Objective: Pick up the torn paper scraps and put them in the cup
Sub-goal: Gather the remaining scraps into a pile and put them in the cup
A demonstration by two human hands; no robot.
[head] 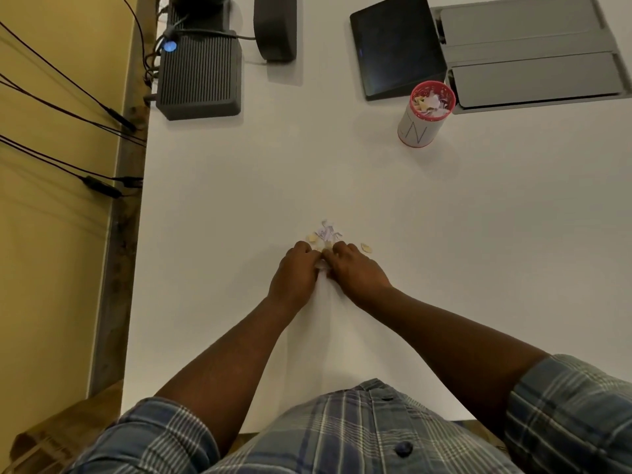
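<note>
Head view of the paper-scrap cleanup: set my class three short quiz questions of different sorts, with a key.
1. True or false: the cup already holds scraps.
2. The lone tan scrap lies beside which hand: A left, B right?
3. Fill in: both hands' fingers meet at the ___ of scraps on the table.

Key: 1 true; 2 B; 3 pile.

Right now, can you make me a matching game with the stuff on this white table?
Things:
1. red-rimmed paper cup
2. small pile of torn paper scraps
3. dark ribbed plastic box
4. lone tan paper scrap

Places:
A. far left, by the cables
B. just beyond both hands' fingertips
C. far right, beside the black tablet
D. alone, right of the right hand

Pairs: 1-C, 2-B, 3-A, 4-D
</note>
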